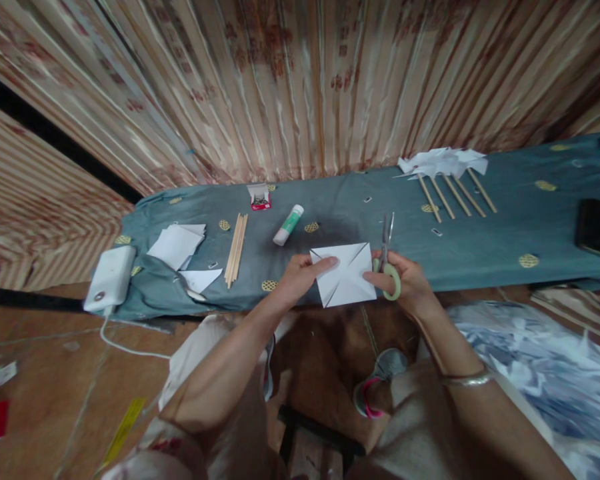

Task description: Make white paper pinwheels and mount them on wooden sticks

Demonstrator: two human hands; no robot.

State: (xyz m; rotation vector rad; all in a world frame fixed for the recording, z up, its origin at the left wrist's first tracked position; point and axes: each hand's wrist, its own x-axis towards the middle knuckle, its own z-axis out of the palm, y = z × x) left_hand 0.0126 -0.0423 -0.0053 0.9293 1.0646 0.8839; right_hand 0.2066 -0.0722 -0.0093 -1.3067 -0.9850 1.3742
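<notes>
A square of white paper (349, 275), with slits running in from its corners, is held up level over the table's near edge. My left hand (304, 273) pinches its left side, thumb on top. My right hand (405, 279) grips the right side with the thumb. Scissors (386, 250) with pale green handles also hang in my right hand, loops around the fingers and blades pointing away. A glue stick (289, 225) with a green label lies just beyond my left hand. Left of it are several thin wooden sticks (237, 250) in a bundle.
White paper sheets (176, 245) and a cut piece lie left on the cloth-covered table (330, 207). Behind are a red box of pins (259, 197) and several paper pinwheels (445, 163) on sticks. A white power box (110, 277) sits left, a dark phone (599, 227) right.
</notes>
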